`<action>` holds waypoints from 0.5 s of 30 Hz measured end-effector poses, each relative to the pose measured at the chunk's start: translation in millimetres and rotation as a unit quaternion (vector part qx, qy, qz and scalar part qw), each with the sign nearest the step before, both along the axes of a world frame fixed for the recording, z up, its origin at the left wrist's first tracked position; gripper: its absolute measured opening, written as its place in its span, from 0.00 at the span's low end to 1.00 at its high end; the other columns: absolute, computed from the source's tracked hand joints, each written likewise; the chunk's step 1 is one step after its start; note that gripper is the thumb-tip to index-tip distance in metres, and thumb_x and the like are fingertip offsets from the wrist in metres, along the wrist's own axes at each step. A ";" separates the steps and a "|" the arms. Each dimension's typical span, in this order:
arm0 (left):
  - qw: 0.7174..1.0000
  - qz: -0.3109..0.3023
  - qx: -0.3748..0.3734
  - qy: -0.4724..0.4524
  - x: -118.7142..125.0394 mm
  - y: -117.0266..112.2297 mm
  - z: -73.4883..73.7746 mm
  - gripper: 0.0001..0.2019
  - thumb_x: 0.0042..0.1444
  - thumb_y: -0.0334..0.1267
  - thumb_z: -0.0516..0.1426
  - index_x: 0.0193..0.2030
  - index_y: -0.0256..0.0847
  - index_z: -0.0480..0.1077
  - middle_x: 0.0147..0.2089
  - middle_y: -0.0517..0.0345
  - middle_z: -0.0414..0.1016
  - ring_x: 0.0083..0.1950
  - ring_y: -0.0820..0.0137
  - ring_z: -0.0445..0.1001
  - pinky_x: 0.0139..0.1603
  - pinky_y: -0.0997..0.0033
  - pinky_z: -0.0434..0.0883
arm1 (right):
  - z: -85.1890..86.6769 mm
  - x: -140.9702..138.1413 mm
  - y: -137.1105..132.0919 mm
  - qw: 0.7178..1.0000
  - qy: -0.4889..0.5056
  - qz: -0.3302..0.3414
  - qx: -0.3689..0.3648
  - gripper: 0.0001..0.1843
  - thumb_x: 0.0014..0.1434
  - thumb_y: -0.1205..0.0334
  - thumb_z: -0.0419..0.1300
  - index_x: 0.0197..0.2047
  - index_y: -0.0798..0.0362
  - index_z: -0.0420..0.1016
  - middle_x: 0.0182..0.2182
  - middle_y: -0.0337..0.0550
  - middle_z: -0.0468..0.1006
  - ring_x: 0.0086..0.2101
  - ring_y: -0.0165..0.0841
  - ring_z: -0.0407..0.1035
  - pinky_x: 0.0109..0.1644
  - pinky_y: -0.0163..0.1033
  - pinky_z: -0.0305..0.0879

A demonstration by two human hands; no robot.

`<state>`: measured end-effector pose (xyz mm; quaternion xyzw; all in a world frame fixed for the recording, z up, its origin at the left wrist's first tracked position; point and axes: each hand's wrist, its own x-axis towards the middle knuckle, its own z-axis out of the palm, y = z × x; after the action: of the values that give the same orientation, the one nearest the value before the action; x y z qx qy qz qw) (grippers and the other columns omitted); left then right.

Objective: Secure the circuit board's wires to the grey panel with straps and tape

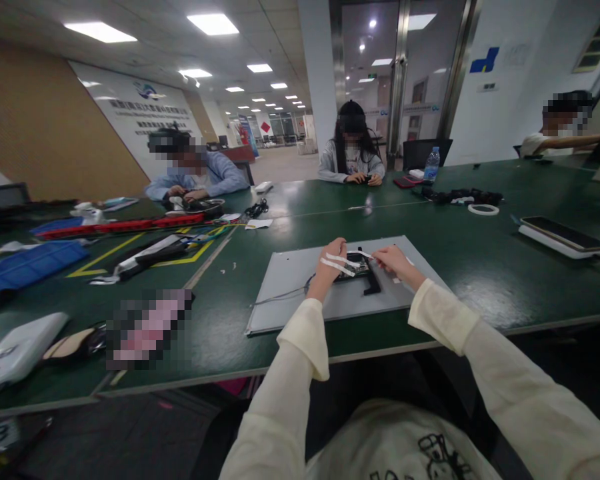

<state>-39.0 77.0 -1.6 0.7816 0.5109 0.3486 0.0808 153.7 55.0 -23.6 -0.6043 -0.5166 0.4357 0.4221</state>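
A grey flat panel [280,293] lies on the table in front of me. On it sits a small dark electronic assembly [357,267] with an L-shaped black piece [373,285] at its right side. My left hand [331,263] is curled at the assembly's left edge; its fingertips are hidden. White strips [341,261] lie across the back of that hand. My right hand [397,261] is closed in a pinch on the end of a thin white strip [364,254] over the assembly's top edge. Thin grey wires [280,297] run leftward over the panel.
Left are a pink item [153,327], a white device [23,350], a blue tray [35,263] and red strips [125,227]. A phone [565,235], tape roll [483,209] and bottle [431,165] stand right. Three people [353,160] sit around the table.
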 end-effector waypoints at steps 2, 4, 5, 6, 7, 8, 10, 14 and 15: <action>1.000 -0.007 -0.010 0.026 7.3 1.9 -0.3 0.14 0.63 0.36 0.46 0.46 0.39 0.71 0.42 0.52 0.77 0.44 0.68 0.75 0.48 0.71 0.68 | 0.9 -1.1 -0.7 1.000 0.008 -0.008 -0.005 0.08 0.55 0.66 0.58 0.26 0.60 0.72 0.16 0.38 0.68 0.17 0.22 0.62 0.16 0.26 0.45; 0.999 -0.011 -0.019 0.049 12.7 3.6 -2.7 0.14 0.63 0.36 0.46 0.47 0.38 0.71 0.44 0.50 0.77 0.46 0.67 0.75 0.49 0.71 0.68 | 1.7 -1.6 -1.7 1.000 0.018 -0.011 -0.009 0.08 0.55 0.66 0.58 0.26 0.60 0.72 0.17 0.39 0.70 0.17 0.23 0.64 0.16 0.25 0.45; 0.998 -0.011 -0.025 0.062 14.3 4.3 -4.6 0.15 0.63 0.35 0.46 0.49 0.38 0.71 0.46 0.49 0.77 0.48 0.66 0.75 0.51 0.71 0.68 | 1.8 -1.6 -2.1 1.000 0.019 -0.012 -0.009 0.08 0.55 0.66 0.58 0.26 0.60 0.72 0.17 0.40 0.70 0.18 0.23 0.65 0.15 0.25 0.45; 0.996 -0.012 -0.033 0.077 15.3 4.9 -6.7 0.15 0.63 0.35 0.47 0.50 0.37 0.71 0.49 0.48 0.76 0.50 0.66 0.74 0.53 0.71 0.67 | 1.7 -1.5 -2.3 1.000 0.016 -0.011 -0.008 0.08 0.55 0.67 0.58 0.26 0.60 0.71 0.18 0.41 0.71 0.18 0.23 0.65 0.15 0.25 0.45; 0.995 -0.015 -0.040 0.094 15.6 5.1 -8.7 0.15 0.63 0.34 0.47 0.52 0.36 0.70 0.51 0.46 0.76 0.53 0.65 0.73 0.56 0.70 0.66 | 1.4 -1.2 -2.4 1.000 0.012 -0.011 -0.007 0.08 0.55 0.67 0.58 0.25 0.60 0.71 0.18 0.41 0.72 0.18 0.23 0.66 0.15 0.25 0.45; 0.993 -0.018 -0.046 0.109 15.5 5.0 -10.3 0.16 0.63 0.34 0.47 0.53 0.35 0.69 0.53 0.45 0.74 0.55 0.65 0.72 0.58 0.70 0.64 | 0.9 -0.9 -2.3 1.000 0.006 -0.010 -0.006 0.08 0.55 0.67 0.58 0.25 0.60 0.71 0.18 0.41 0.72 0.18 0.23 0.67 0.15 0.25 0.46; 0.990 -0.026 -0.055 0.128 14.5 3.8 -11.8 0.18 0.63 0.33 0.46 0.56 0.33 0.68 0.55 0.44 0.73 0.58 0.65 0.70 0.61 0.68 0.62 | -0.6 -0.2 -1.6 1.000 -0.009 -0.009 -0.006 0.09 0.55 0.68 0.58 0.25 0.60 0.71 0.19 0.42 0.73 0.19 0.23 0.67 0.15 0.24 0.46; 0.990 -0.032 -0.058 0.126 12.7 -0.4 -9.5 0.17 0.63 0.33 0.46 0.53 0.35 0.70 0.53 0.45 0.75 0.56 0.64 0.71 0.61 0.66 0.63 | -3.3 1.7 0.4 0.999 -0.038 -0.004 -0.002 0.08 0.54 0.68 0.57 0.24 0.59 0.71 0.20 0.42 0.74 0.19 0.24 0.69 0.15 0.24 0.48; 0.991 -0.033 -0.062 0.116 12.5 -1.0 -9.0 0.16 0.62 0.34 0.47 0.51 0.36 0.71 0.51 0.45 0.76 0.55 0.64 0.72 0.60 0.66 0.64 | -3.7 2.3 0.6 0.999 -0.047 -0.002 0.001 0.09 0.54 0.68 0.57 0.24 0.59 0.71 0.20 0.42 0.74 0.19 0.24 0.69 0.16 0.25 0.49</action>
<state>-26.5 76.0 -10.6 0.8269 0.5112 0.2201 0.0804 156.0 55.7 -27.3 -0.6249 -0.5352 0.4048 0.3989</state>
